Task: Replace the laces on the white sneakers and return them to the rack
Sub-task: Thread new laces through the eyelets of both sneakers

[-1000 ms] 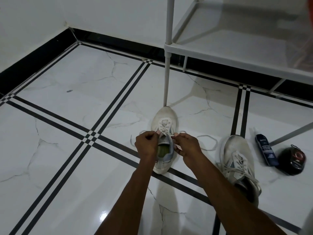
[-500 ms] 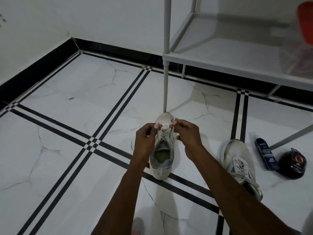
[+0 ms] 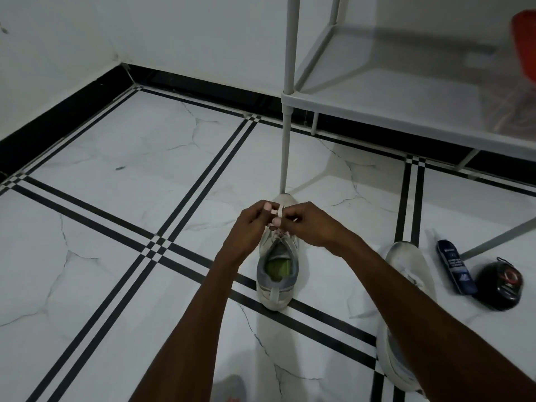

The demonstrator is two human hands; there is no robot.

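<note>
a white sneaker [image 3: 277,274] stands on the tiled floor [image 3: 116,227] at the centre of the frame, heel toward the camera, toe just below the foot of the rack [image 3: 377,120] post. both hands meet above its tongue. the left hand [image 3: 251,226] has its fingers curled and pinches the lace [image 3: 279,211] at its tips; the right hand [image 3: 311,224] has its fingers curled too and pinches the same lace from the other side, so the two sets of fingertips almost touch. the lace stands up as a short white loop between them. a second sneaker [image 3: 406,262] lies at the lower right, partly hidden by the right forearm. right of it lie a dark blue bottle [image 3: 456,268] and, just beside that, a round black tin [image 3: 500,285]. the rack shelf fills the upper right.
</note>
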